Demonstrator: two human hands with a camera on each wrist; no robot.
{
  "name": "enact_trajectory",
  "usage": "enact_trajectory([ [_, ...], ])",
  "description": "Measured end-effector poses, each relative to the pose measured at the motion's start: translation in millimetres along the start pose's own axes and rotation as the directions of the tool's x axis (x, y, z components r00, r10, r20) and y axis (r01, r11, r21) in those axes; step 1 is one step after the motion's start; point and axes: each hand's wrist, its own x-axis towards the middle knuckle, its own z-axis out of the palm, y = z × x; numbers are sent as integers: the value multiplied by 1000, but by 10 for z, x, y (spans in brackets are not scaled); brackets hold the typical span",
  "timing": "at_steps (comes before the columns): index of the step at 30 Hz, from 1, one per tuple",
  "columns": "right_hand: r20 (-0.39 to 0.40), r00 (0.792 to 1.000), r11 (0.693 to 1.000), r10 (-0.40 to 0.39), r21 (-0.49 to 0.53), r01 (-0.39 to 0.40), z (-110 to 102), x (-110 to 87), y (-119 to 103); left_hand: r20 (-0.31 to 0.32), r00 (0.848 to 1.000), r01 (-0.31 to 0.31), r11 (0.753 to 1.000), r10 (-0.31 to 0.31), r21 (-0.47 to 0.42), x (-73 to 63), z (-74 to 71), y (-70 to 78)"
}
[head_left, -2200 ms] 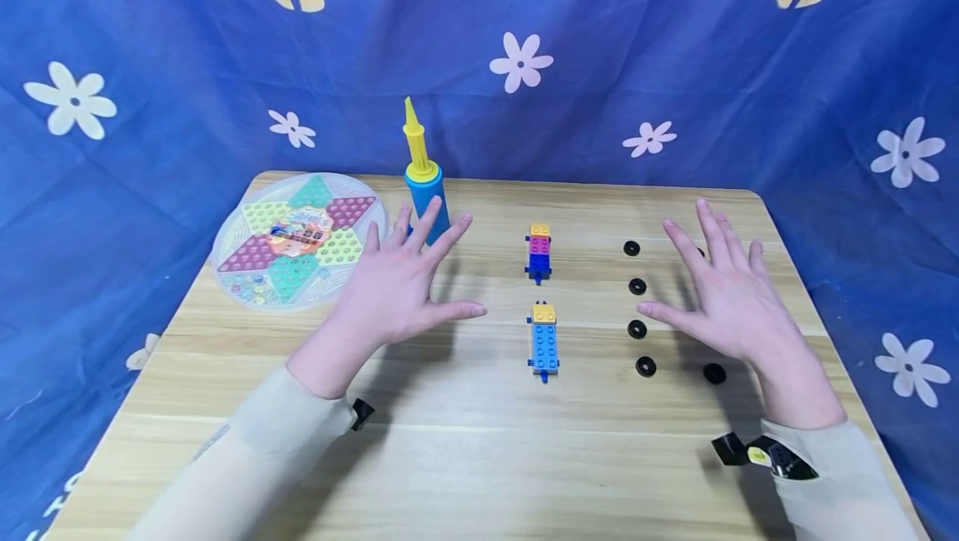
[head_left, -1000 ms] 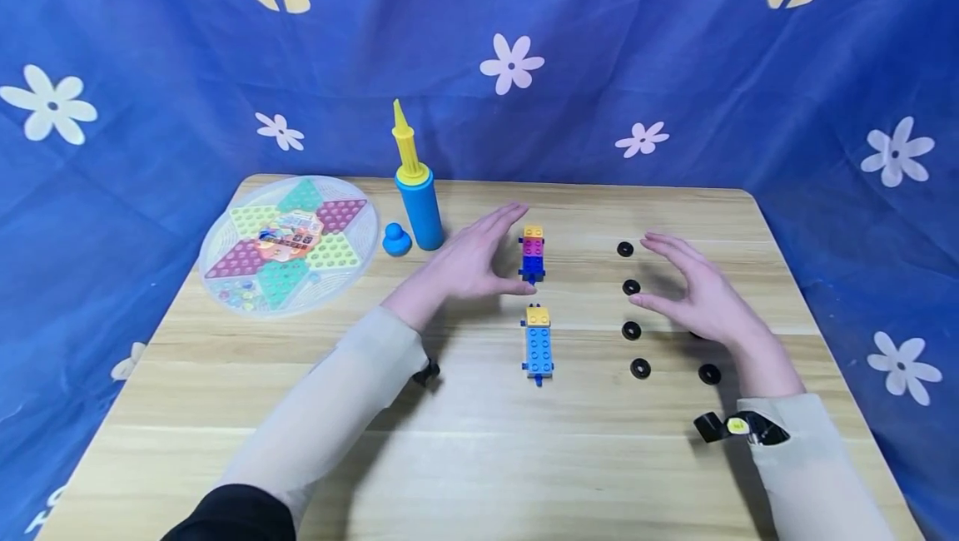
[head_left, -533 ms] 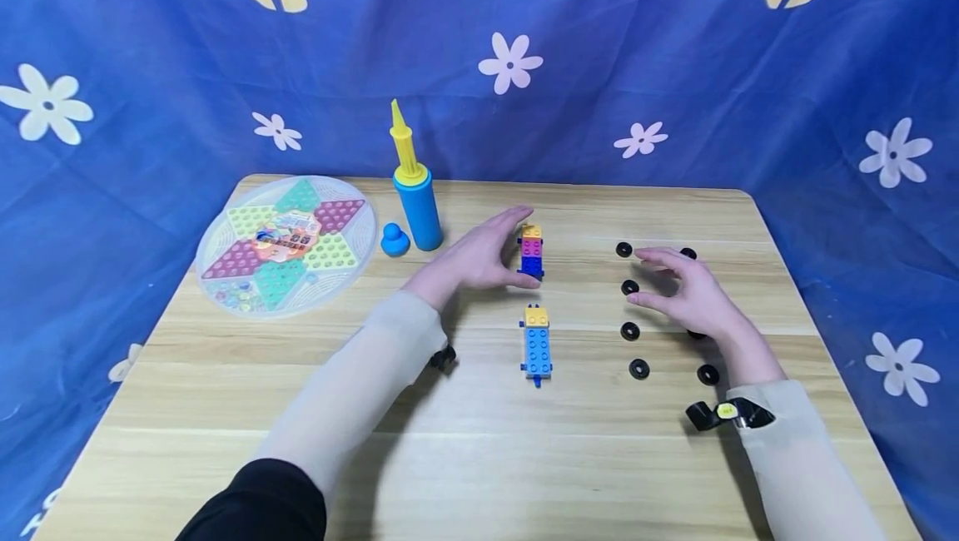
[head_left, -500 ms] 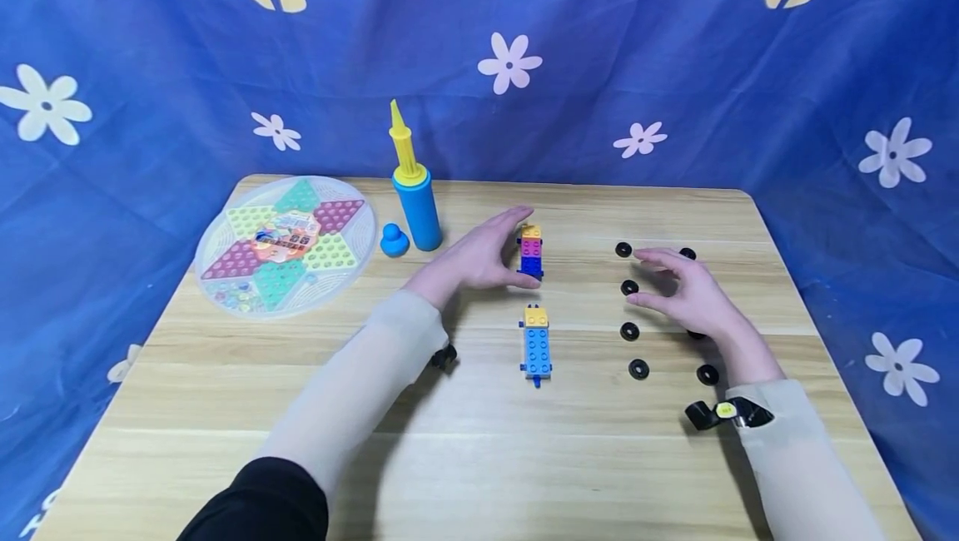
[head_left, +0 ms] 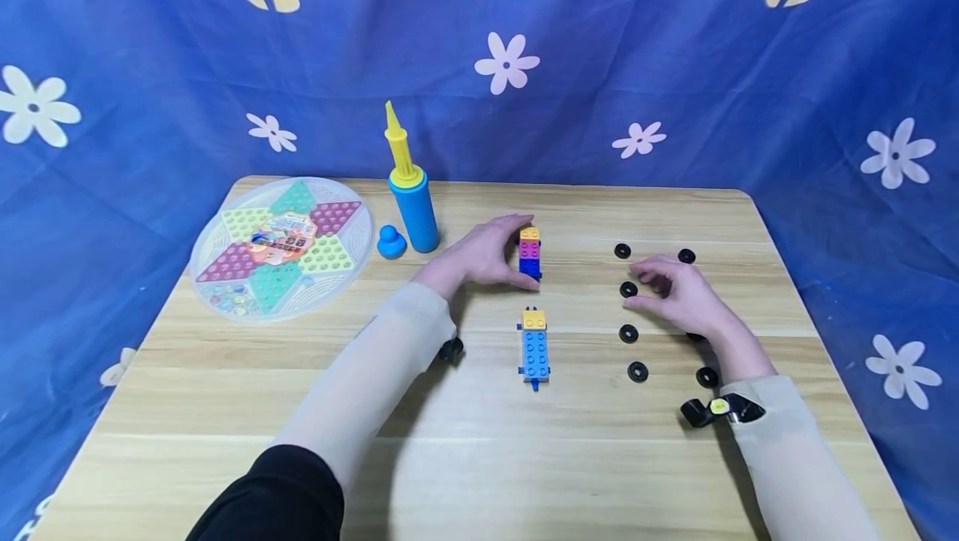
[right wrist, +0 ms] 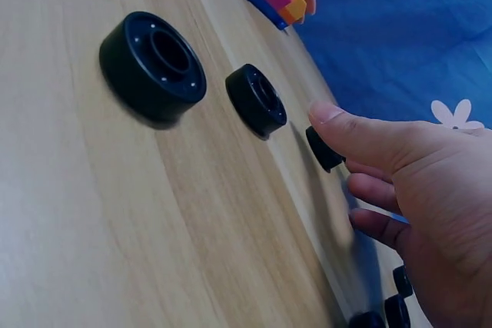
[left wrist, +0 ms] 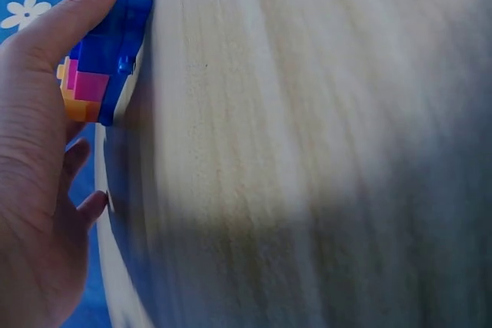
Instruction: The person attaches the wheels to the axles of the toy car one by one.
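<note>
My left hand curls its thumb and fingers around the ends of a small toy brick car in yellow, pink and dark blue, which stands on the table. In the left wrist view the thumb lies against the car's blue end. A second brick car, light blue with a yellow end, sits nearer the front. At the right, my right hand hovers by a black toy wheel, thumb and fingers apart. In the right wrist view that wheel is partly behind the thumb, and nothing is held.
More black wheels lie in two columns on the right of the wooden table. At the back left are a round Chinese checkers board, a blue and yellow hand pump and its blue knob. Blue cloth hangs behind.
Both hands came from spread above the table to lower positions: the left moved right and closed around the multicoloured car, the right moved left to the wheels, fingers curling more.
</note>
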Motion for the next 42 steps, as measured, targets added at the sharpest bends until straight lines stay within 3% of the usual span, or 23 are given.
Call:
enact_trajectory([
  [20, 71, 997, 998, 3, -68, 1, 22, 45, -53, -13, 998, 64, 998, -64, -8, 14, 45, 0],
  [33, -8, 1000, 1000, 11, 15, -10, -62, 24, -197, -81, 997, -28, 984, 14, -173, -55, 3, 82],
  [42, -50, 996, 996, -74, 55, 77, -155, 3, -462, -127, 990, -85, 981, 64, -175, -225, -155, 244],
])
